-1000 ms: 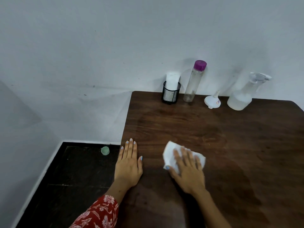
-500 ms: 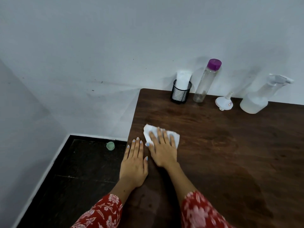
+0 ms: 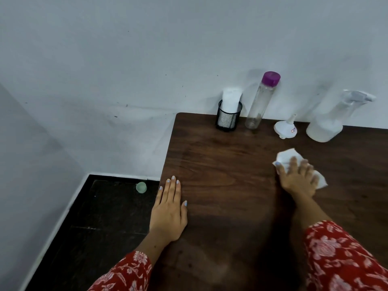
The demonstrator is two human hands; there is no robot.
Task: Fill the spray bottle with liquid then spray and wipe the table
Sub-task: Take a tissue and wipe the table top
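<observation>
My right hand [image 3: 297, 177] presses a white tissue [image 3: 286, 157] flat on the dark wooden table [image 3: 220, 164], fingers spread over it; the hand is blurred. My left hand [image 3: 169, 211] lies flat with straight fingers on the table's left edge. The clear spray bottle [image 3: 327, 122] with liquid in its base stands at the back right by the wall. A white funnel [image 3: 285, 128] lies just left of it. A tall clear bottle with a purple cap [image 3: 261, 99] stands further left.
A black mesh cup [image 3: 228, 117] holding white tissues sits at the table's back left. The white wall runs right behind the objects. Left of the table is dark floor with a small green cap [image 3: 141, 187] on it.
My right hand has swept the tissue from beside my left hand across to the right and a little farther back. My left hand has stayed flat at the table edge.
</observation>
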